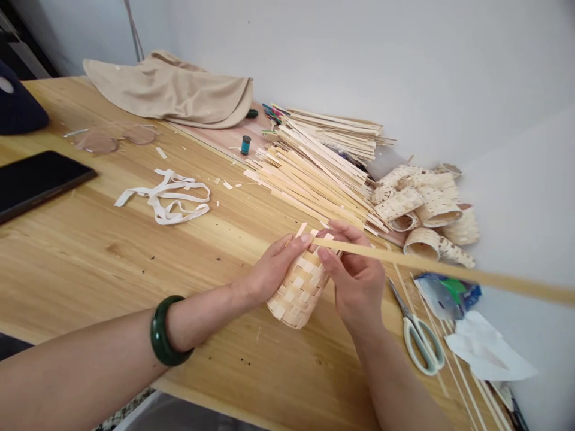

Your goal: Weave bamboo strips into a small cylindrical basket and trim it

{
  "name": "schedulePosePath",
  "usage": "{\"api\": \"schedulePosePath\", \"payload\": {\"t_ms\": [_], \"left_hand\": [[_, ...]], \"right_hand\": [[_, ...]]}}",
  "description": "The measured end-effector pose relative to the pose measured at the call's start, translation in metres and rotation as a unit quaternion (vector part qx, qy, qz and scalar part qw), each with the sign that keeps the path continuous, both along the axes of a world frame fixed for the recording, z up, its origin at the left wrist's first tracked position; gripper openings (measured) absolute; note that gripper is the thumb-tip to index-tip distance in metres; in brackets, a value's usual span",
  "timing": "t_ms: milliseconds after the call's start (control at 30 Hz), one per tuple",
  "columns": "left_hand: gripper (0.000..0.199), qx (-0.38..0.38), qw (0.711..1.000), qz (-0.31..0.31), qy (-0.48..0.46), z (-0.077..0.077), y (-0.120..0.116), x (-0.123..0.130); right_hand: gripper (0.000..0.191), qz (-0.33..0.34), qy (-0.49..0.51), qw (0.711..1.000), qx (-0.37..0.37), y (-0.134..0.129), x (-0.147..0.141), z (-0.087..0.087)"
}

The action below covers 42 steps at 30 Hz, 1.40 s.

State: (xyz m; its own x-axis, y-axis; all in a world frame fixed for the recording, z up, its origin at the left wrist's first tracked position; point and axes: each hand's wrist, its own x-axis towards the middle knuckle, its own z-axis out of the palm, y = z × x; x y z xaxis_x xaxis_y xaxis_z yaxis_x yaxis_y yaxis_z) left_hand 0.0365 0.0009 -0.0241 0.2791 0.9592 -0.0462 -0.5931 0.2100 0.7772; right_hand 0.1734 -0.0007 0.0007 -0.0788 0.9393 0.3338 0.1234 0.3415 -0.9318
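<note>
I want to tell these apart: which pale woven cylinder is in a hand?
The cylinder in the left hand, with a long flat yellow strip running from its rim; the other woven cylinders lie heaped near the wall.

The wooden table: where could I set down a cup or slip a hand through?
The widest bare patch of the table lies between the phone, white ribbon and left forearm, with just small specks. A smaller one lies between the forearms, below the woven tube. The right is crowded: strips, woven rolls, scissors.
</note>
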Motion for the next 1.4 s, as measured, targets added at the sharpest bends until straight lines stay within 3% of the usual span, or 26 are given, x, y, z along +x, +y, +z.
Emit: {"api": "schedulePosePath", "payload": {"t_ms": [67,133,367,567,667,800,867,967,1067,1200,1300,1400], "left_hand": [[0.038,0.000,1.000,0.003,0.006,-0.002,0.000,0.000],[0.037,-0.003,1.000,0.003,0.011,-0.005,0.000,0.000],[0.041,-0.023,1.000,0.000,0.003,-0.010,0.002,0.001],[0.040,-0.050,0.999,-0.011,-0.011,-0.012,0.003,0.001],[0.040,-0.042,0.999,-0.004,-0.005,-0.010,0.003,0.000],[0.038,-0.057,0.997,0.055,-0.001,-0.007,0.006,-0.003],[0.036,-0.067,0.994,0.082,-0.001,-0.006,0.008,-0.005],[0.037,-0.074,0.991,0.112,0.010,-0.006,0.010,-0.007],[0.037,-0.092,0.986,0.137,0.029,-0.006,0.010,-0.008],[0.038,-0.098,0.979,0.171,0.058,-0.004,0.010,-0.009],[0.037,-0.065,0.974,0.203,0.079,-0.003,0.010,-0.009],[0.038,-0.019,0.971,0.214,0.104,-0.006,0.008,-0.009]], "right_hand": [[0.025,0.003,0.009,0.999,-0.043,0.000,-0.001,0.001],[0.017,0.008,0.002,0.999,-0.036,0.001,-0.001,0.003],[0.004,0.042,-0.036,0.995,0.084,0.009,0.006,-0.003],[0.024,0.075,-0.109,0.966,0.221,0.019,0.016,0.001],[0.036,0.041,-0.209,0.923,0.321,0.022,0.020,0.007],[0.055,-0.010,-0.360,0.824,0.438,0.025,0.023,0.008],[0.062,0.003,-0.376,0.813,0.445,0.026,0.022,0.005],[0.058,-0.011,-0.321,0.846,0.426,0.024,0.018,-0.002],[0.037,-0.069,-0.209,0.899,0.379,0.018,0.013,-0.009],[0.005,-0.126,-0.081,0.964,0.221,0.010,0.004,-0.018],[0.017,-0.096,0.029,0.992,0.072,0.006,-0.005,-0.023],[0.024,-0.058,0.136,0.988,-0.032,0.004,-0.012,-0.022]]}}
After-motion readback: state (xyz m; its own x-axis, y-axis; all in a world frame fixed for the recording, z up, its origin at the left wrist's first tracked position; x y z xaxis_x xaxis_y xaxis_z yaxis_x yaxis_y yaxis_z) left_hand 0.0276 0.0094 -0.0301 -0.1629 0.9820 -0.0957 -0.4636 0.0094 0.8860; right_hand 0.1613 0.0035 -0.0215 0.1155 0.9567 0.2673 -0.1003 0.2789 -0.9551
